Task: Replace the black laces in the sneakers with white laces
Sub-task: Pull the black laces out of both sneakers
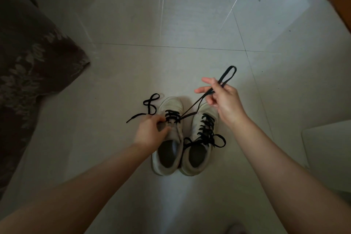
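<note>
Black lace [197,101] pinched taut by right hand [225,99] fingers at 2 o'clock; left hand [150,132] fingers grip left sneaker [169,138] tongue.

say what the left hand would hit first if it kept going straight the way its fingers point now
The left hand grips the left sneaker with its fingers aimed rightward across the tongue. Going straight on, it would probably meet the remaining black lace crossings first, then the right sneaker beside it. Depth is hard to judge here.
</note>
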